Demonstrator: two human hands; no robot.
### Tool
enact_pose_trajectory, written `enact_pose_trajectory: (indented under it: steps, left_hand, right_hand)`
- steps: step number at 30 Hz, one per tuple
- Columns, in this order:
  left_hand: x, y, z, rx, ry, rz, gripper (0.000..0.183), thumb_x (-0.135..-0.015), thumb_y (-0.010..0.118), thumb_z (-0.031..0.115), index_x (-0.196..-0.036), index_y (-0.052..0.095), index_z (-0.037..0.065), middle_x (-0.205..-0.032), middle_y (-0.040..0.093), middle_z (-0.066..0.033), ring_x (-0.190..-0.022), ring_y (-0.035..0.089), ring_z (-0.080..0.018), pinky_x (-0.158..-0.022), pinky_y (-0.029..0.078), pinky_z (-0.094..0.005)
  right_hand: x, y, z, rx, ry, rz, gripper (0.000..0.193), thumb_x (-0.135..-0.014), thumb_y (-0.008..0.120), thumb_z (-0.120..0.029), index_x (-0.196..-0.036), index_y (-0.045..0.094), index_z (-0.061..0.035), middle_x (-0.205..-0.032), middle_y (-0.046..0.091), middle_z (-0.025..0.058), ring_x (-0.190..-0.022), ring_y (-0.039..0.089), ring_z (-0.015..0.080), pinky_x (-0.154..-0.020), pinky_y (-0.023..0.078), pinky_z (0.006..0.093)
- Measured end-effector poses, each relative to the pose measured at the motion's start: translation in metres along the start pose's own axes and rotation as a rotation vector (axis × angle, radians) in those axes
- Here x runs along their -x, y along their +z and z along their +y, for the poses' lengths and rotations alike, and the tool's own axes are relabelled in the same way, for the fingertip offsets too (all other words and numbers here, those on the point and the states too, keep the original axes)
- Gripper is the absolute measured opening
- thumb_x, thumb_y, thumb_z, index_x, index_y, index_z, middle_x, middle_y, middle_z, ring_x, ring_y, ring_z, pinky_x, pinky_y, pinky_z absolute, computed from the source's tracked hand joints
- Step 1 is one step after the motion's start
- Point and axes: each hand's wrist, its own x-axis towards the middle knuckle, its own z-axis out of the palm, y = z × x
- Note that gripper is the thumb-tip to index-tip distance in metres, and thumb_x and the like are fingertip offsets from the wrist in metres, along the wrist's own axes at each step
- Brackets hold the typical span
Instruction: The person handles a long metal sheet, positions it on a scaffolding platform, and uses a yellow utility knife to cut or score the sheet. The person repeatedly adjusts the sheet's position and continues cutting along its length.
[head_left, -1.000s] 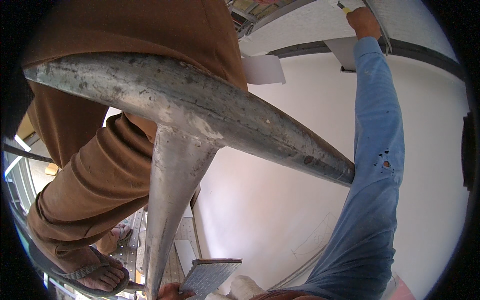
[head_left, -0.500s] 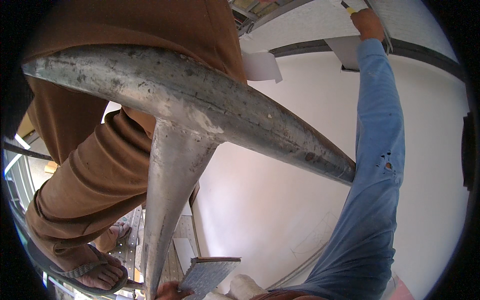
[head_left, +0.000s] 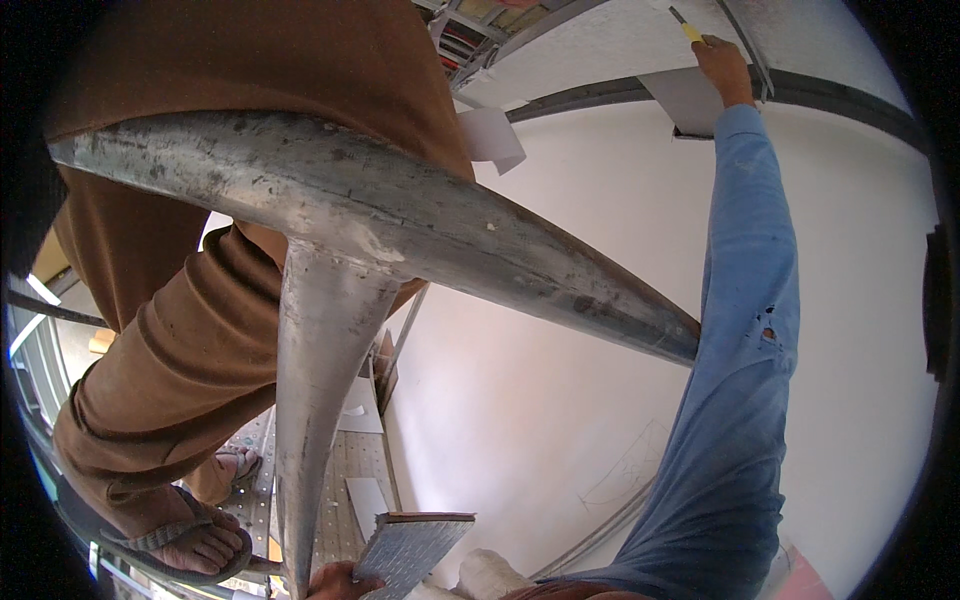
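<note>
My right arm, in a worn blue sleeve, reaches up along the right side to the pale ceiling panel (head_left: 620, 45). My right hand (head_left: 724, 68) is closed round the yellow handle of a thin, dark-bladed tool (head_left: 690, 32); its exact kind is too small to tell. Low in the view, my left hand (head_left: 340, 582) grips a grey flat board (head_left: 415, 552) with a brown edge, its surface flecked with pale streaks. Part of that hand is cut off by the lower edge.
A T-shaped metal pipe frame (head_left: 430, 225) crosses close in front. Behind it stands another person in brown trousers (head_left: 180, 400) and sandals (head_left: 190, 545), on perforated metal planking (head_left: 350, 460). A white wall (head_left: 560, 400) rises beyond, and a dark rail (head_left: 580, 97) runs along its top.
My right hand and its tool have shifted slightly down and left at the ceiling. The pipe frame sits a little further left in view. My left hand keeps hold of the board.
</note>
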Motion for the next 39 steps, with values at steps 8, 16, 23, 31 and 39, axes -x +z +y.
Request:
enact_pose_trajectory:
  steps: [8, 16, 23, 31, 39]
  left_hand:
    - [-0.029, 0.018, -0.045, -0.29, -0.172, -0.051, 0.069, -0.077, 0.081, 0.062, -0.104, 0.077, -0.001, -0.1, 0.076, -0.0251, -0.099, 0.074, -0.0383, -0.087, 0.055, -0.0469]
    - [-0.022, 0.017, -0.052, -0.044, 0.035, 0.004, 0.049, -0.088, 0.079, 0.037, -0.115, 0.074, -0.003, -0.106, 0.076, -0.0223, -0.099, 0.073, -0.0366, -0.085, 0.055, -0.0453]
    - [-0.011, 0.018, -0.033, 0.066, 0.141, 0.036, 0.038, -0.089, 0.076, 0.032, -0.102, 0.075, -0.004, -0.094, 0.075, -0.0223, -0.087, 0.072, -0.0331, -0.076, 0.054, -0.045]
    - [-0.038, 0.012, -0.084, -0.185, 0.092, -0.147, 0.056, -0.084, 0.082, 0.048, -0.106, 0.075, -0.003, -0.1, 0.075, -0.0246, -0.093, 0.073, -0.0374, -0.083, 0.054, -0.0437]
    - [-0.037, 0.011, -0.092, -0.239, 0.143, -0.252, 0.065, -0.085, 0.077, 0.06, -0.11, 0.076, -0.001, -0.098, 0.076, -0.0234, -0.098, 0.074, -0.0378, -0.089, 0.055, -0.0433]
  right_hand:
    - [0.05, -0.063, -0.062, -0.173, 0.271, -1.019, 0.036, -0.087, 0.07, -0.036, -0.11, 0.075, -0.0088, -0.096, 0.072, 0.015, -0.083, 0.067, 0.0229, -0.071, 0.053, 0.0401]
    - [0.067, -0.105, -0.076, -0.192, 0.337, -0.742, 0.029, -0.089, 0.07, -0.032, -0.098, 0.071, -0.0036, -0.07, 0.059, 0.0059, -0.053, 0.046, 0.0164, -0.052, 0.039, 0.0368]
    - [0.173, -0.226, -0.05, -0.401, 0.277, -0.521, 0.036, -0.099, 0.062, -0.03, -0.102, 0.068, 0.0051, -0.082, 0.066, 0.0254, -0.071, 0.063, 0.0395, -0.071, 0.051, 0.051]
    - [0.399, -0.418, -0.107, -0.679, 0.909, -0.23, 0.02, -0.099, 0.069, -0.022, -0.097, 0.071, -0.0021, -0.07, 0.056, -0.0005, -0.062, 0.048, 0.0052, -0.051, 0.037, 0.0255]
    - [0.713, -0.561, -0.404, -1.222, 2.061, -0.614, 0.019, -0.087, 0.074, -0.012, -0.098, 0.065, 0.0016, -0.062, 0.056, 0.0032, -0.048, 0.053, 0.0159, -0.047, 0.045, 0.0331]
